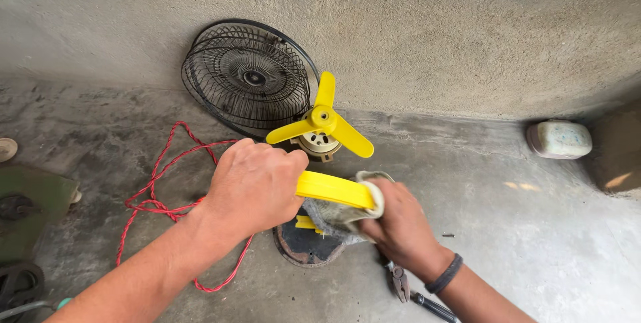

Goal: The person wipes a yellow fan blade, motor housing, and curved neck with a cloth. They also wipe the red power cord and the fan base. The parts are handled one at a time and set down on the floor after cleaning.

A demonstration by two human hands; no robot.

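Observation:
My left hand (254, 186) grips the yellow stem (334, 189) of a small fan. My right hand (400, 226) holds a grey-white cloth (344, 213) wrapped around the same stem at its right end. The fan's yellow three-blade propeller (324, 122) and beige motor (319, 142) sit just beyond my hands. Its round dark base (304, 246) rests on the floor below them.
Black wire fan guards (247, 76) lean against the rough wall. A red twisted cord (160, 199) loops over the concrete floor at left. Pliers (400, 283) and a dark-handled tool (434, 306) lie near my right wrist. A pale container (559, 139) lies at right, green objects (27, 209) at left.

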